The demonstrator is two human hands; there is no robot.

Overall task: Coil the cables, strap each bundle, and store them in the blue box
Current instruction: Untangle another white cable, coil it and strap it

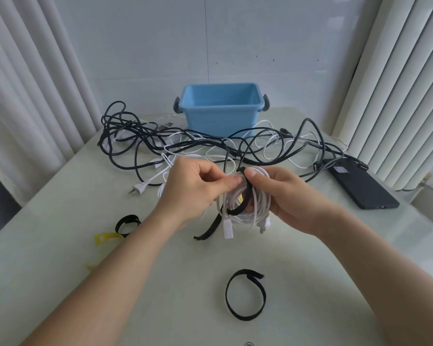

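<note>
Above the table's middle I hold a coiled white cable bundle [256, 203] between both hands. My right hand [283, 196] grips the coil from the right, its thumb pressing a black strap [245, 196] that wraps over the coil. My left hand [195, 186] pinches the strap and coil at the top left. The strap's loose tail [208, 229] hangs down to the table. The blue box [221, 108] stands open at the back centre. Tangled black and white cables [185, 143] lie in front of it.
A black strap loop [245, 294] lies near the front edge. Another black loop [126, 224] and a yellow strap [105, 238] lie at the left. A black phone [360, 186] rests at the right. A white plug [138, 189] lies left of my hands. Curtains flank the table.
</note>
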